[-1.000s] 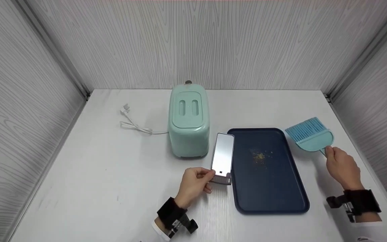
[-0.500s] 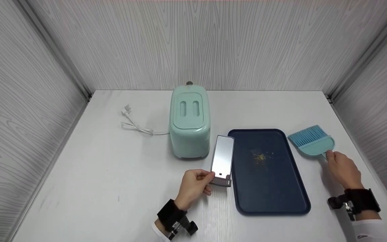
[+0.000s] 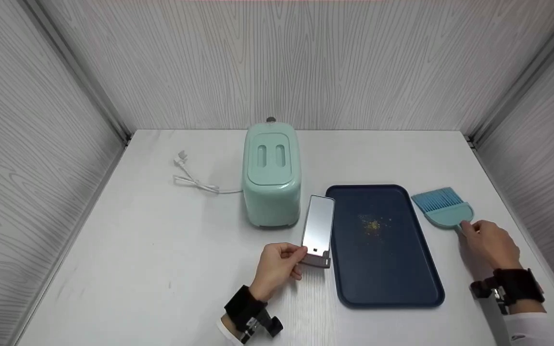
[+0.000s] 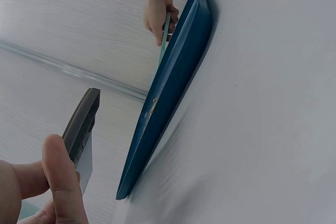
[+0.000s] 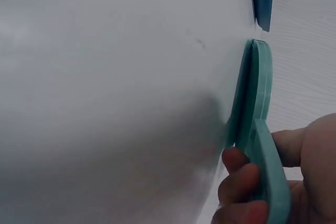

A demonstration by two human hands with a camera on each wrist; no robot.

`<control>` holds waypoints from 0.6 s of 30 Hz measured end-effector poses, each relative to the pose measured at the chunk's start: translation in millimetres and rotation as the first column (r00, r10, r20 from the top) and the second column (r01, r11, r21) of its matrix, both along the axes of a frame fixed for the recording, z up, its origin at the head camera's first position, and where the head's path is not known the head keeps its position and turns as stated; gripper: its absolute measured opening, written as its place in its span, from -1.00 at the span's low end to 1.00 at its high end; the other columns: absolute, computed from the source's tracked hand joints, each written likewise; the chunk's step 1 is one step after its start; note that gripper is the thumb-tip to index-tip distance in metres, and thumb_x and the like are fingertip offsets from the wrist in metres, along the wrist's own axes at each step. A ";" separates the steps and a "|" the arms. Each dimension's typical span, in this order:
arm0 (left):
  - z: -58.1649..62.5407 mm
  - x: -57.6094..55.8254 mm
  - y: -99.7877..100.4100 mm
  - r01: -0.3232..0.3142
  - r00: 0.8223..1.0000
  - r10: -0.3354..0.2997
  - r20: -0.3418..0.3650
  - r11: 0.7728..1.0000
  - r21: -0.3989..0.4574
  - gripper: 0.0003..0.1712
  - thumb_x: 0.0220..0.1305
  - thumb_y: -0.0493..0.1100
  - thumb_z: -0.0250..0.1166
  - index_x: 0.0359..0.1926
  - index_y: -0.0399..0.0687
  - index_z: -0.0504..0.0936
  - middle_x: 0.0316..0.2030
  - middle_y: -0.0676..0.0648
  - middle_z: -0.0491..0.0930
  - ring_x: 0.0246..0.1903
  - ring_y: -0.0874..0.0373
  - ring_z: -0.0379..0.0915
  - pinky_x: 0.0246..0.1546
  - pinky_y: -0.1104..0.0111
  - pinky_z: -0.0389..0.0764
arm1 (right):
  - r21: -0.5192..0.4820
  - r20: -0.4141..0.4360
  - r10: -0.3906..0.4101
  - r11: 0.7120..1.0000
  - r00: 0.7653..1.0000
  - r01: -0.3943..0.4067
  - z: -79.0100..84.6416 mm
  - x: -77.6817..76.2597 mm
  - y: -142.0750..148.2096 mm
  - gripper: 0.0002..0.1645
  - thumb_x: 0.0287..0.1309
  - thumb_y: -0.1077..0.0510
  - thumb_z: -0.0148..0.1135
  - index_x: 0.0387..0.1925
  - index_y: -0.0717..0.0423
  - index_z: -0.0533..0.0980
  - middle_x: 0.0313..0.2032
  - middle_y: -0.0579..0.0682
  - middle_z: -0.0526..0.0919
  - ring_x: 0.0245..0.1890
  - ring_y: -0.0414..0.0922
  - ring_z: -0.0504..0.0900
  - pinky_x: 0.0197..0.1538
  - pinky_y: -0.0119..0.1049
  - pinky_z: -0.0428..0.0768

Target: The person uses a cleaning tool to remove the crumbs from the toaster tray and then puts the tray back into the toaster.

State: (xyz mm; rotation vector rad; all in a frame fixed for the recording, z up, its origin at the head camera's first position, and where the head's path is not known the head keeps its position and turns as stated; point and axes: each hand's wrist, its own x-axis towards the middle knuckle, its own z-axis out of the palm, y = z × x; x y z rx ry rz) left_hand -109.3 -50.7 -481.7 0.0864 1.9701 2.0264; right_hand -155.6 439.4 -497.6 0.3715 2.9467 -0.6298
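In the head view my left hand [image 3: 279, 266] pinches the grey end of a flat, shiny crumb tray [image 3: 319, 223] between thumb and fingers. The metal panel is held beside the left edge of a dark blue serving tray [image 3: 387, 283], apart from it in the left wrist view. Yellowish crumbs [image 3: 372, 225] lie on the blue tray. To its right, my right hand [image 3: 491, 245] grips the handle of a teal brush [image 3: 450, 214], bristles pointing up and left. The right wrist view shows the brush [image 5: 260, 85] low at the table, fingers curled round its handle.
A mint-green toaster [image 3: 272, 178] stands at the middle of the white table [image 3: 137, 269]. Its white cord and plug [image 3: 195, 180] lie to the left. Grey wood-grain panels [image 3: 277, 62] enclose the back and both sides.
The brush has come down toward the table and nearer the front, with the right hand lowering slightly. My left hand and the crumb tray stay almost in place.
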 end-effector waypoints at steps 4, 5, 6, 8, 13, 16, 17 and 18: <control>1.2 -0.1 0.1 -0.003 1.000 0.003 0.011 1.000 0.004 -0.69 0.31 -0.23 0.27 -0.14 -0.49 0.63 -0.26 -0.49 0.65 -0.64 0.16 0.59 -0.48 0.18 0.74 | 0.001 -0.002 0.003 1.000 1.000 -0.003 0.9 1.3 0.8 -0.16 0.34 -0.37 -0.13 -0.02 0.39 0.47 -0.27 0.29 0.66 -0.39 0.02 0.59 -0.55 -0.31 0.39; 1.5 0.1 0.1 -0.004 1.000 0.004 0.014 1.000 0.004 -0.69 0.30 -0.23 0.27 -0.14 -0.49 0.63 -0.26 -0.49 0.65 -0.65 0.16 0.59 -0.48 0.18 0.74 | -0.001 -0.003 0.004 1.000 1.000 -0.004 1.1 1.7 0.9 -0.16 0.33 -0.37 -0.11 -0.03 0.39 0.47 -0.27 0.29 0.65 -0.40 0.02 0.59 -0.55 -0.30 0.39; 1.7 0.3 0.1 -0.004 1.000 0.004 0.016 1.000 0.005 -0.69 0.30 -0.23 0.27 -0.14 -0.50 0.63 -0.26 -0.50 0.65 -0.65 0.16 0.59 -0.48 0.18 0.74 | 0.001 -0.004 0.002 1.000 1.000 -0.002 1.3 2.0 1.2 -0.16 0.31 -0.39 -0.09 -0.05 0.38 0.48 -0.27 0.28 0.66 -0.41 0.01 0.59 -0.54 -0.30 0.39; 1.7 0.6 0.1 -0.007 1.000 0.006 0.017 1.000 0.005 -0.69 0.31 -0.23 0.27 -0.14 -0.50 0.62 -0.26 -0.51 0.64 -0.65 0.16 0.59 -0.48 0.18 0.74 | 0.002 -0.002 0.005 1.000 1.000 -0.005 1.1 1.8 1.8 -0.17 0.30 -0.39 -0.06 -0.08 0.37 0.50 -0.28 0.26 0.66 -0.43 -0.01 0.57 -0.54 -0.30 0.39; 0.6 0.9 -0.2 -0.008 1.000 0.008 0.015 1.000 0.009 -0.68 0.31 -0.23 0.26 -0.14 -0.51 0.62 -0.25 -0.64 0.56 -0.65 0.17 0.58 -0.48 0.17 0.74 | 0.000 0.040 0.028 1.000 0.999 -0.028 -0.3 0.5 2.7 -0.21 0.33 -0.34 -0.06 -0.12 0.38 0.53 -0.35 0.20 0.65 -0.44 -0.02 0.54 -0.56 -0.31 0.36; 0.2 0.8 -0.3 -0.013 1.000 0.013 0.018 1.000 0.008 -0.69 0.31 -0.23 0.27 -0.15 -0.51 0.62 -0.25 -0.66 0.55 -0.65 0.17 0.58 -0.48 0.19 0.74 | 0.000 0.061 0.035 0.999 0.998 -0.035 -0.6 0.0 2.9 -0.21 0.35 -0.33 -0.08 -0.12 0.38 0.53 -0.36 0.19 0.64 -0.43 -0.02 0.52 -0.56 -0.31 0.35; 0.2 1.0 -0.3 -0.016 1.000 0.016 0.019 1.000 0.006 -0.69 0.31 -0.23 0.27 -0.15 -0.50 0.62 -0.24 -0.65 0.56 -0.65 0.17 0.58 -0.49 0.20 0.74 | 0.001 0.065 0.034 0.999 0.997 -0.034 -0.4 0.3 3.1 -0.21 0.34 -0.33 -0.08 -0.11 0.38 0.52 -0.36 0.19 0.64 -0.43 -0.02 0.52 -0.55 -0.31 0.35; 0.6 1.2 -0.5 -0.017 1.000 0.017 0.018 1.000 0.002 -0.70 0.31 -0.23 0.27 -0.15 -0.50 0.63 -0.25 -0.63 0.57 -0.65 0.17 0.58 -0.49 0.21 0.74 | 0.002 0.064 0.033 0.999 0.997 -0.033 -0.4 0.6 3.0 -0.21 0.34 -0.33 -0.08 -0.10 0.37 0.52 -0.36 0.19 0.64 -0.43 -0.01 0.52 -0.55 -0.30 0.35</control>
